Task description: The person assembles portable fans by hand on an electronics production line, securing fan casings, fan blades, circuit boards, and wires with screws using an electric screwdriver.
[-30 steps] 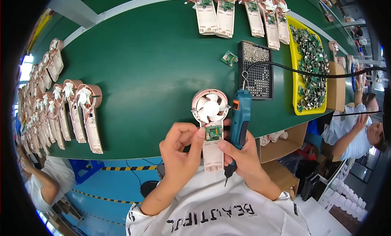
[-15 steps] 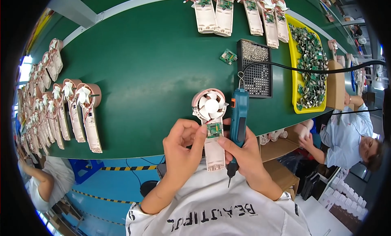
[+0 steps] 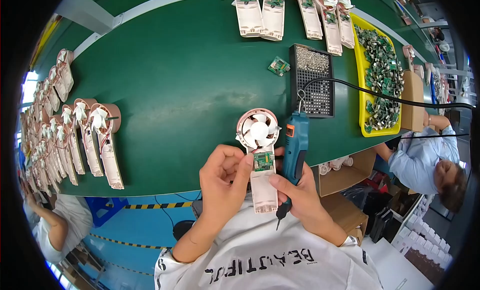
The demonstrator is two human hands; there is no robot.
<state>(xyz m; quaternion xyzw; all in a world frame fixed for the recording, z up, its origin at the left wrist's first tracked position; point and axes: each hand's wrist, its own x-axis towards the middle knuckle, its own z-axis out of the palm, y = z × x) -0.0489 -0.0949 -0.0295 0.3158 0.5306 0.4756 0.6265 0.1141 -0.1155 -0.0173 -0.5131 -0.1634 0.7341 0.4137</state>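
In front of me is a pale pink handheld fan housing (image 3: 264, 192) with its inside facing up. A white fan blade (image 3: 259, 131) sits in its round head, and a green circuit board (image 3: 263, 161) lies in the upper handle. My left hand (image 3: 224, 182) is closed at the housing's left side, thumb and forefinger at the board's left edge. My right hand (image 3: 306, 197) grips a blue electric screwdriver (image 3: 296, 140), its bit pointing down toward me. The right thumb also rests along the handle's right edge; some right fingers are hidden behind the tool and housing.
A black screw tray (image 3: 312, 80) lies beyond the screwdriver, beside a loose circuit board (image 3: 279, 66). A yellow bin (image 3: 362, 97) holds many boards. Fan housings stand in rows at left (image 3: 111, 160) and far edge (image 3: 248, 20). A black cable (image 3: 390, 96) crosses the right side. Two people sit nearby.
The screwdriver has tilted slightly, and its bit has shifted a little left and down. My right thumb has slid lower along the handle. The left hand barely differs.
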